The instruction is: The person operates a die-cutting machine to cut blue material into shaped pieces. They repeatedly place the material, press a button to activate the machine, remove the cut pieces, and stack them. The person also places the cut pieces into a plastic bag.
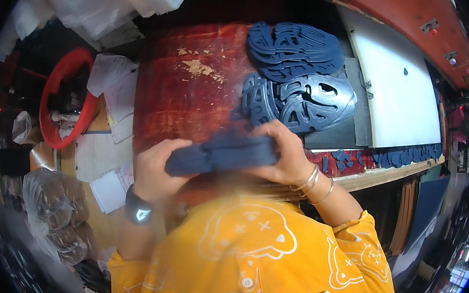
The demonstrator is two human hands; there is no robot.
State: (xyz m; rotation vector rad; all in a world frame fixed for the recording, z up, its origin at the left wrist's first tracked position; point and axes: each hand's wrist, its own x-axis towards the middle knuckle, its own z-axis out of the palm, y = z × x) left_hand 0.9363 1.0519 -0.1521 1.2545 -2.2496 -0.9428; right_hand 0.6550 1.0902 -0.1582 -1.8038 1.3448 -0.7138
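Note:
Between my two hands, in front of my chest, is a thick stack of dark blue sheet pieces (222, 155), smeared by motion. My left hand (159, 167) is closed around its left end. At its right end, my right hand (283, 154) grips it with the fingers over the top. Just beyond my right hand lies a pile of dark blue cut-out pieces (328, 107) with curved slots, shiny on top. Behind it rests a second pile of slotted dark blue pieces (306, 43). How the held pieces are shaped cannot be made out.
The worn red tabletop (176, 104) has bare patches. At right are a white board (401, 89), dark blue scraps (408, 155) along a wooden edge and a red machine frame (410, 16). Papers (113, 87), a red-rimmed round container (47, 100) and bagged goods (57, 203) stand left.

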